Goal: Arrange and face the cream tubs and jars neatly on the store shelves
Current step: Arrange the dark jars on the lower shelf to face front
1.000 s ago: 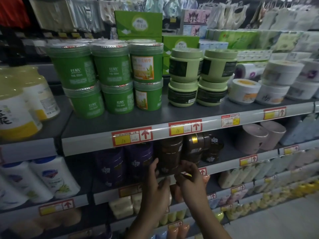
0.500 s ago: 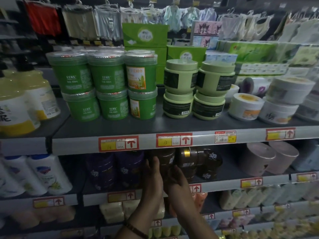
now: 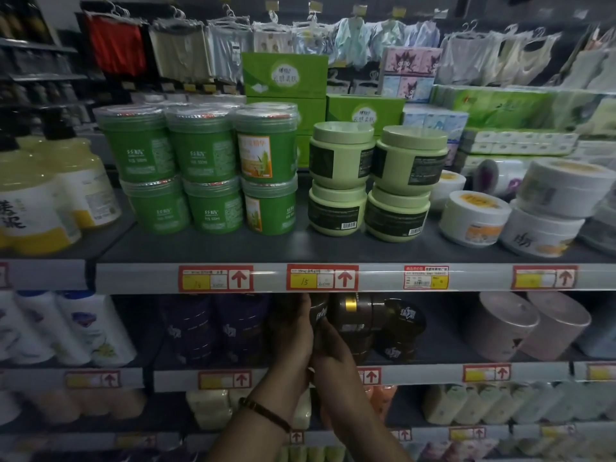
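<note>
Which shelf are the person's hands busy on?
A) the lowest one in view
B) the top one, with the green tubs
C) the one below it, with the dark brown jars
C: the left hand and right hand hold a dark brown jar on the shelf just under the green tubs.

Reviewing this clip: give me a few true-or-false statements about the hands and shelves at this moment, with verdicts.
1. The left hand and the right hand hold a dark brown jar on the second shelf. True.
2. The green tubs sit in a single layer. False: they are stacked two high.
3. The pale green jars stand left of the green tubs. False: they stand to their right.
4. A bracelet is on the left wrist. True.
</note>
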Demonstrator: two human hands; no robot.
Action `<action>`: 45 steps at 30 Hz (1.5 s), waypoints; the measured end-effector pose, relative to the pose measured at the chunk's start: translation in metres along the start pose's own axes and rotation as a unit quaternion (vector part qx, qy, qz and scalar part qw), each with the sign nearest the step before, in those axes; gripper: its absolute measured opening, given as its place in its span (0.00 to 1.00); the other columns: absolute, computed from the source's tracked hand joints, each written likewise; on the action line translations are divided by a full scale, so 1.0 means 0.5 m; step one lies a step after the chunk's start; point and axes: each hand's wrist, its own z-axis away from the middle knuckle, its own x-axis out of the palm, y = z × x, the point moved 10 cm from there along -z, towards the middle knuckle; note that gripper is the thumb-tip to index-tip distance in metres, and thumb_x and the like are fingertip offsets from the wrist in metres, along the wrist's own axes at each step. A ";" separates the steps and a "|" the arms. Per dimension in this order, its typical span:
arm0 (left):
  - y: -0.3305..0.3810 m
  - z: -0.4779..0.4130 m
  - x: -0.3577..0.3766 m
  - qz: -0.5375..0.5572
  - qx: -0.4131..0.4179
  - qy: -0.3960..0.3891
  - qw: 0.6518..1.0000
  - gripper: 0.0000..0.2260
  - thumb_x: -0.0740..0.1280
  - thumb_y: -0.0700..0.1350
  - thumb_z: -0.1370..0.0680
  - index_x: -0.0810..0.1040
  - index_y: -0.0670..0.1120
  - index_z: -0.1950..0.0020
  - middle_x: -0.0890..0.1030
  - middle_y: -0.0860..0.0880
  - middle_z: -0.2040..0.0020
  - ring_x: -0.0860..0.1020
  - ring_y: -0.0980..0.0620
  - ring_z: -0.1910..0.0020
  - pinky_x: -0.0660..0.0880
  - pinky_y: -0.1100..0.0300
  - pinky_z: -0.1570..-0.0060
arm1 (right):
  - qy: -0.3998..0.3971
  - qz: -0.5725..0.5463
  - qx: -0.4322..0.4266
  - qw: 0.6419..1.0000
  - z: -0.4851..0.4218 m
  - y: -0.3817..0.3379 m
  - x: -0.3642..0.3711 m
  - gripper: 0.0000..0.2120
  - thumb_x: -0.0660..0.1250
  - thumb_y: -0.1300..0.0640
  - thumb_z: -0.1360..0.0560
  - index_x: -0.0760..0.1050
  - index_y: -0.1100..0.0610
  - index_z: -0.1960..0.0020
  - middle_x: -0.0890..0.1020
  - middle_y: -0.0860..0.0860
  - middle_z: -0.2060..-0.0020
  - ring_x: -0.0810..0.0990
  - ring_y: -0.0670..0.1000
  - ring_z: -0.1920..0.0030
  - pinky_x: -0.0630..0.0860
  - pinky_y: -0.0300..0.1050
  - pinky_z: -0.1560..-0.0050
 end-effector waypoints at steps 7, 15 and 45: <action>0.014 0.014 -0.009 -0.002 -0.017 0.011 1.000 0.22 0.65 0.59 0.17 0.72 0.51 0.26 0.79 0.47 0.36 0.78 0.42 0.36 0.75 0.44 0.37 | -0.013 -0.011 -0.007 1.000 0.018 -0.019 0.006 0.31 0.59 0.73 0.21 0.76 0.44 0.29 0.87 0.46 0.39 0.84 0.48 0.36 0.79 0.57 0.30; 0.004 0.038 -0.021 0.016 -0.030 0.003 0.999 0.19 0.66 0.55 0.17 0.74 0.49 0.29 0.81 0.45 0.41 0.79 0.42 0.39 0.75 0.40 0.33 | -0.007 0.014 -0.006 1.000 0.046 -0.027 0.007 0.30 0.62 0.72 0.22 0.77 0.46 0.27 0.87 0.48 0.40 0.85 0.51 0.36 0.80 0.59 0.31; -0.023 0.081 -0.087 0.193 0.045 -0.123 0.972 0.26 0.73 0.36 0.32 0.77 0.44 0.34 0.87 0.43 0.43 0.87 0.43 0.45 0.83 0.45 0.49 | 0.073 -0.042 0.051 0.995 0.070 -0.045 -0.059 0.11 0.70 0.51 0.18 0.83 0.56 0.41 0.90 0.56 0.51 0.88 0.60 0.45 0.82 0.59 0.41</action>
